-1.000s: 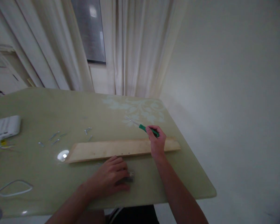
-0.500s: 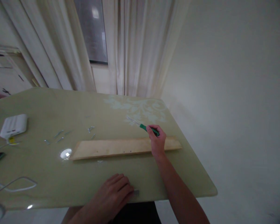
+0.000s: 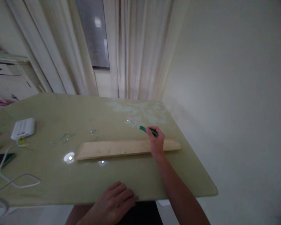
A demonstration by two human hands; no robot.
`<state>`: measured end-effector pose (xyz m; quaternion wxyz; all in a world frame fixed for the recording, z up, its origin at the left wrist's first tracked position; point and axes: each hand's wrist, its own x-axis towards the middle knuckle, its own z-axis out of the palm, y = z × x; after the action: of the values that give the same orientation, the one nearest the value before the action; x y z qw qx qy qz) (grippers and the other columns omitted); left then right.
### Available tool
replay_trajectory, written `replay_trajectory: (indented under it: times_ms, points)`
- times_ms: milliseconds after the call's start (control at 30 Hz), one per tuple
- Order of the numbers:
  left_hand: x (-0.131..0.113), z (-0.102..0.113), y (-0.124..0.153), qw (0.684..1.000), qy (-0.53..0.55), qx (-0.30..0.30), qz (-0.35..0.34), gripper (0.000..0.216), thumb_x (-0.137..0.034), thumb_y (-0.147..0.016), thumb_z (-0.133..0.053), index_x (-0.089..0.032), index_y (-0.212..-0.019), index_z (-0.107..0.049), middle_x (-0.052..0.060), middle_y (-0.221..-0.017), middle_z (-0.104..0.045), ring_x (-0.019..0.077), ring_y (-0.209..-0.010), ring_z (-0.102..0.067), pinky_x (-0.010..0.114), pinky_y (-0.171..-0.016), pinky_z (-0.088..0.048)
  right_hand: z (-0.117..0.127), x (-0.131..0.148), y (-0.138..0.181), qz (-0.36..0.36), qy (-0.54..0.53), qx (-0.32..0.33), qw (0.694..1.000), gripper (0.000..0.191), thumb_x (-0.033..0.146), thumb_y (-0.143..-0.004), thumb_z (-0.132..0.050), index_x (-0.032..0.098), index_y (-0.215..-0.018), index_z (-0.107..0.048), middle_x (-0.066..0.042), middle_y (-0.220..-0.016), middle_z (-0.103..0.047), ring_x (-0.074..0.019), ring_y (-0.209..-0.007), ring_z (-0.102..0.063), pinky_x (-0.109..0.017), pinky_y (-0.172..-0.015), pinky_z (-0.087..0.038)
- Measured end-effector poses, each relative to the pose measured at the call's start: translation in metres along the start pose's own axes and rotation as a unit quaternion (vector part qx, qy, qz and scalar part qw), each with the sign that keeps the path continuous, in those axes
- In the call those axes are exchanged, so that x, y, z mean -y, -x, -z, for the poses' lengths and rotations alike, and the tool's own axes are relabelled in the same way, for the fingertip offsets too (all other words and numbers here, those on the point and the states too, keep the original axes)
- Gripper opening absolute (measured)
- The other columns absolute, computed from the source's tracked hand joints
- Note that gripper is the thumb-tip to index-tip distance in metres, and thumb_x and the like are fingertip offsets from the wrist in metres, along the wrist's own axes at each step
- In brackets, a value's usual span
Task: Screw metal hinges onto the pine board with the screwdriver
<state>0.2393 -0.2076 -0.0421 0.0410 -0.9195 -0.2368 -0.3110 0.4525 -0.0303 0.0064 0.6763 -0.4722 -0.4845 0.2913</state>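
My right hand [image 3: 157, 141] is closed round the green handle of a screwdriver [image 3: 142, 128]. Its thin metal shaft points to the far left, above the table. Beneath that hand lies a long, flat wooden board [image 3: 114, 149] with two small dark holes by its near edge. My left hand [image 3: 117, 200] rests curled at the table's near edge. A small grey piece [image 3: 137, 197] sticks out beside its fingertips; most of it is hidden, so its kind does not show. Several loose screws [image 3: 93, 131] are scattered beyond and left of the board.
The table [image 3: 61, 178] has a glossy greenish cover. On its left are a white box-like device [image 3: 23, 128], a pale cable [image 3: 23, 187] and a dark phone-like slab [image 3: 0, 162]. A wall [image 3: 224, 109] borders the right side, with curtains [image 3: 142, 47] behind.
The view has swung slightly left, showing more of the table's left side. My left hand has slid a little toward the near edge. The screwdriver stays in my right hand, almost unmoved.
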Motion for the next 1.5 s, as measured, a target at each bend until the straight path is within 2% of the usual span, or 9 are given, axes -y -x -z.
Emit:
replay_trajectory:
  times_ms: [167, 400, 600, 700, 900, 1033, 1167, 1333, 1500]
  points:
    - [0.005, 0.01, 0.004, 0.997, -0.05, 0.003, -0.059, 0.022, -0.019, -0.11, -0.051, -0.016, -0.121, -0.07, 0.008, -0.098, -0.072, 0.0169, -0.085, -0.063, 0.031, -0.09, -0.054, 0.0, 0.001, 0.001, 0.0, 0.002, 0.0, 1.0, 0.027, 0.045, -0.081, -0.081, 0.019, -0.084, -0.076, -0.001, -0.074, -0.069, -0.0161, -0.071, -0.059, -0.03, -0.069, -0.048]
    - [0.004, 0.012, -0.008, 0.998, -0.049, -0.013, -0.047, 0.035, -0.015, -0.112, -0.035, -0.011, -0.112, -0.07, 0.005, -0.085, -0.069, 0.0168, -0.072, -0.058, 0.031, -0.078, -0.053, -0.001, 0.002, 0.001, 0.003, 0.002, 0.0, 1.0, 0.027, 0.046, -0.081, -0.08, 0.019, -0.083, -0.076, -0.002, -0.075, -0.071, -0.0168, -0.072, -0.06, -0.03, -0.07, -0.048]
    - [0.001, 0.005, -0.003, 1.0, -0.006, -0.007, 0.003, 0.026, -0.017, -0.108, -0.045, -0.013, -0.117, -0.069, 0.008, -0.092, -0.071, 0.0186, -0.075, -0.058, 0.033, -0.076, -0.056, -0.001, 0.002, 0.001, -0.002, -0.001, 0.004, 1.0, 0.029, 0.047, -0.081, -0.081, 0.019, -0.084, -0.076, -0.002, -0.077, -0.071, -0.017, -0.073, -0.061, -0.03, -0.071, -0.049]
    - [0.0, 0.005, -0.002, 1.0, -0.017, -0.007, -0.006, 0.022, -0.018, -0.108, -0.05, -0.013, -0.118, -0.069, 0.008, -0.092, -0.071, 0.0183, -0.076, -0.061, 0.032, -0.075, -0.056, -0.002, 0.0, 0.002, -0.001, 0.001, 0.006, 1.0, 0.029, 0.047, -0.081, -0.081, 0.018, -0.084, -0.076, -0.002, -0.076, -0.071, -0.0169, -0.073, -0.061, -0.03, -0.07, -0.048]
    - [0.004, 0.006, 0.009, 0.997, -0.049, 0.011, -0.053, 0.025, -0.018, -0.107, -0.056, -0.017, -0.13, -0.067, 0.007, -0.096, -0.072, 0.0158, -0.08, -0.064, 0.03, -0.087, -0.058, -0.002, 0.0, 0.001, 0.0, 0.005, 0.002, 1.0, 0.029, 0.047, -0.081, -0.08, 0.018, -0.083, -0.076, -0.002, -0.075, -0.07, -0.0165, -0.071, -0.06, -0.03, -0.069, -0.048]
    - [0.008, 0.005, 0.011, 0.995, -0.065, 0.043, -0.069, 0.03, -0.021, -0.108, -0.052, -0.015, -0.133, -0.066, 0.01, -0.098, -0.073, 0.0179, -0.083, -0.066, 0.032, -0.089, -0.059, -0.002, 0.001, 0.001, 0.001, 0.002, 0.002, 1.0, 0.03, 0.047, -0.08, -0.08, 0.018, -0.082, -0.076, -0.002, -0.074, -0.07, -0.0164, -0.071, -0.06, -0.03, -0.068, -0.047]
    - [0.011, 0.007, 0.008, 0.994, -0.064, 0.062, -0.059, 0.034, -0.028, -0.104, -0.058, -0.012, -0.133, -0.066, 0.013, -0.102, -0.074, 0.0211, -0.089, -0.067, 0.035, -0.091, -0.059, -0.002, 0.0, 0.001, -0.004, 0.0, -0.001, 1.0, 0.03, 0.047, -0.08, -0.08, 0.018, -0.082, -0.075, -0.002, -0.074, -0.069, -0.0162, -0.071, -0.059, -0.029, -0.068, -0.048]
    - [0.011, 0.008, 0.005, 0.995, -0.068, 0.056, -0.044, 0.038, -0.029, -0.102, -0.063, -0.015, -0.137, -0.063, 0.012, -0.103, -0.075, 0.0212, -0.089, -0.068, 0.035, -0.092, -0.058, 0.0, 0.0, 0.001, -0.005, 0.001, -0.006, 1.0, 0.03, 0.048, -0.081, -0.08, 0.018, -0.084, -0.075, -0.002, -0.075, -0.07, -0.0166, -0.073, -0.06, -0.029, -0.069, -0.048]
    - [0.008, 0.005, 0.001, 0.996, -0.061, 0.032, -0.054, 0.025, -0.025, -0.105, -0.062, -0.017, -0.127, -0.068, 0.008, -0.096, -0.074, 0.0179, -0.082, -0.067, 0.033, -0.089, -0.058, 0.0, 0.001, 0.001, 0.0, 0.004, -0.002, 1.0, 0.029, 0.048, -0.081, -0.08, 0.019, -0.083, -0.075, -0.002, -0.076, -0.07, -0.0169, -0.074, -0.061, -0.03, -0.07, -0.049]
